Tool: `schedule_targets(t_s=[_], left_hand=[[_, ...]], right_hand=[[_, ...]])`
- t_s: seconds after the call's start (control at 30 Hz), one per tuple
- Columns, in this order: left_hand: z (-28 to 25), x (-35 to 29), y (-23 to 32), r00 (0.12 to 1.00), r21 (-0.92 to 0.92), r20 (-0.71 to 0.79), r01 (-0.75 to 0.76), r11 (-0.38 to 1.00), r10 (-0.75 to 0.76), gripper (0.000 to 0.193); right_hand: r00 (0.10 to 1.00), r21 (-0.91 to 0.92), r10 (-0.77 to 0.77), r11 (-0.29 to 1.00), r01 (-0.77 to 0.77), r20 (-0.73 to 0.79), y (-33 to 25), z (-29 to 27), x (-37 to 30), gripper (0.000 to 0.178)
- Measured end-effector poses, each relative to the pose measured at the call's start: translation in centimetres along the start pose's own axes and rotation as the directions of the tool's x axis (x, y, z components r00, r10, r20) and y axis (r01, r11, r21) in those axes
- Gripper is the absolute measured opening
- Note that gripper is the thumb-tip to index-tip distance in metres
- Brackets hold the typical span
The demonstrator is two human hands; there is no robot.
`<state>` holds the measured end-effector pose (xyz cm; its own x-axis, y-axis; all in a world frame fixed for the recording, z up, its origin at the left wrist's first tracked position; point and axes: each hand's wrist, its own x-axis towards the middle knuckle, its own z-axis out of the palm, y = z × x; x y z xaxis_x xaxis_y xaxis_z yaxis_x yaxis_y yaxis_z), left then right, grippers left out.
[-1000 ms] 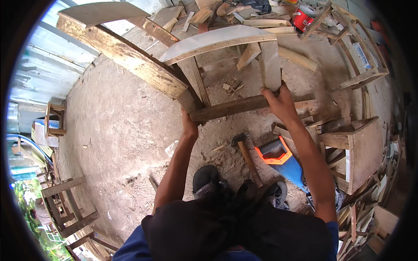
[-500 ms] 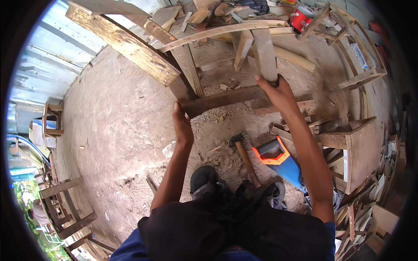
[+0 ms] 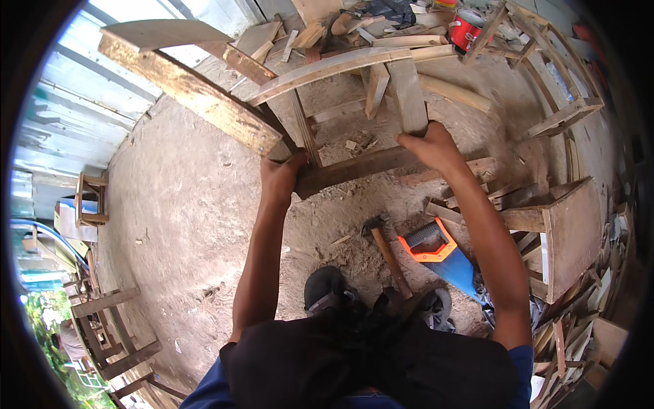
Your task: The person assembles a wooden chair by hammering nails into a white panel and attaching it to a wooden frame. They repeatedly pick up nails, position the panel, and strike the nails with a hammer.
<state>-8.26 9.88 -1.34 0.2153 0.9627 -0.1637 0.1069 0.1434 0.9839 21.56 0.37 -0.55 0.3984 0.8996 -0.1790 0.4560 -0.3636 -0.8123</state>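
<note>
A wooden frame of nailed boards, perhaps part of a chair or stool, is held in front of me by both hands. My left hand is closed round its left corner, where a rough, pale-faced board runs off to the far left. Round the lower end of the right upright my right hand is wrapped, its thumb over the near rail. A curved slat spans the frame's far side. Below, a hammer and a handsaw with an orange handle and blue blade lie on the floor.
At the right stand a wooden box and heaped offcuts. Timber pieces and a red can lie at the back. Another wooden frame is at the far right, a slatted one at the lower left. My shoe is near the hammer.
My left hand has gone from resting against the frame's left corner to gripping round it. The frame has shifted and tilted slightly. My right hand keeps its hold.
</note>
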Motion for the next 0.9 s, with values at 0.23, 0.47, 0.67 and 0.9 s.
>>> schedule_targets(t_s=[0.23,0.47,0.67,0.9], left_hand=[[-1.4,-0.8,-1.0,0.997,0.159,0.047,0.052,0.986,-0.060,0.027],[-1.2,-0.6,-2.0,0.998,0.122,0.047,0.044,0.992,-0.050,0.028],[-1.2,-0.6,-1.6,0.996,0.077,0.056,0.061,0.995,-0.065,0.029],[-1.8,-0.5,-1.8,0.994,0.120,0.097,0.048,0.992,-0.060,0.030]], right_hand=[[0.999,-0.014,0.043,0.999,-0.043,0.031,-0.7,0.3,-2.8,0.042],[0.999,0.146,-0.029,0.989,0.032,-0.022,1.0,1.4,-2.5,0.035],[0.995,0.211,0.028,0.977,-0.007,-0.094,0.9,2.7,-2.7,0.032],[0.998,0.146,0.057,0.988,-0.060,0.019,0.7,1.7,-2.5,0.029]])
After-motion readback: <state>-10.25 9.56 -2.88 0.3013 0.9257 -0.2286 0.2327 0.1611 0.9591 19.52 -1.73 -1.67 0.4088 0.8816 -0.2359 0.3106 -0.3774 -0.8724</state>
